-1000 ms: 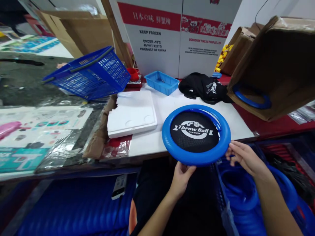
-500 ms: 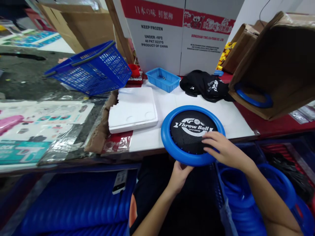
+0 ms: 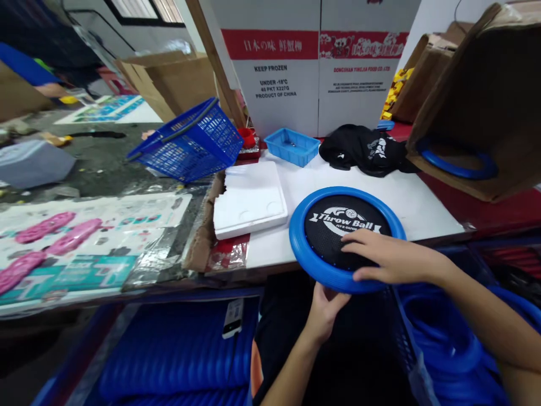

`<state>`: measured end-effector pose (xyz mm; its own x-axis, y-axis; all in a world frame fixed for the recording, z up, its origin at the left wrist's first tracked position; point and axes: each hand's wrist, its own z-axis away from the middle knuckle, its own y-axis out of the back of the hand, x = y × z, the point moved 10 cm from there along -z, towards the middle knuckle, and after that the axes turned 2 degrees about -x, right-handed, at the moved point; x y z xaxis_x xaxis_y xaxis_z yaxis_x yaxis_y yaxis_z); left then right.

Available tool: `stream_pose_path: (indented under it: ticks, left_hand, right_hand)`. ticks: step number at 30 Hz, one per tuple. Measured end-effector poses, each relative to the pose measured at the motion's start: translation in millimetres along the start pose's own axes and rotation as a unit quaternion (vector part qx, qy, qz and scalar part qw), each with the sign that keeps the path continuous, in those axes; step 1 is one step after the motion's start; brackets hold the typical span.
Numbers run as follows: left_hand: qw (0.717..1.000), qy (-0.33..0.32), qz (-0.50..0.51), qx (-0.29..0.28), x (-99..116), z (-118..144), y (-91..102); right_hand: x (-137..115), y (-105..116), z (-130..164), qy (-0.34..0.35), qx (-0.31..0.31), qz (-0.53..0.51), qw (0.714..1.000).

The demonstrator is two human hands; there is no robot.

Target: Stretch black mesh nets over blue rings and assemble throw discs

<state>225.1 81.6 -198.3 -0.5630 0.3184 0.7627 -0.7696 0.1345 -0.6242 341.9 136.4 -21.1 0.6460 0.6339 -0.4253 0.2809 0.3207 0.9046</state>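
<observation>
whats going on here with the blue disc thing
A person holds a blue-rimmed disc printed "Throw Ball" at the near edge of a white table. The left hand grips its near rim from below, while the right hand lies flat on the black mesh centre. Stacks of blue rings sit in a bin below on the right, a white foam tray lies beside the disc, and a blue basket stands further left.

Even, fairly bright indoor light falls from above, leaving only soft shadows on the white table point(image 3: 406, 197). The wide lens bends and stretches everything towards the edges. The far left background is smeared and dim, and the plastic wrap point(image 3: 169, 248) shows mild glare.
</observation>
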Motion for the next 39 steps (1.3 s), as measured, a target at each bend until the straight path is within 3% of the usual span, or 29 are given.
stream_pose_path:
  ticks: [3,6,11,15,19,28,39]
  left_hand:
    - [1.0,-0.025,-0.009,-0.013,11.9,-7.0,-10.1]
    - [0.998,-0.059,-0.011,-0.015,33.1,-17.9,-32.3]
    - [0.994,-0.109,0.004,-0.025,73.9,-27.3,-83.7]
    - [0.99,-0.134,0.023,-0.033,92.3,-24.3,-108.8]
    - [0.989,-0.137,0.046,-0.024,99.6,-20.2,-116.4]
    - [0.985,-0.156,0.081,-0.003,117.1,-13.8,-121.8]
    - [0.983,-0.16,0.089,0.004,118.6,-12.2,-123.4]
  right_hand:
    - [-4.9,3.8,41.3,-0.018,0.027,-0.009,0.999]
    - [-0.2,15.0,65.7,-0.049,0.061,-0.025,0.997]
    - [5.3,53.2,76.1,-0.074,0.123,-0.045,0.989]
    - [10.4,92.7,77.1,-0.08,0.202,-0.081,0.973]
    - [4.2,112.8,75.9,-0.059,0.245,-0.085,0.964]
    - [-12.7,118.7,75.3,-0.037,0.312,-0.117,0.942]
    - [-42.5,114.1,51.6,0.005,0.268,-0.098,0.958]
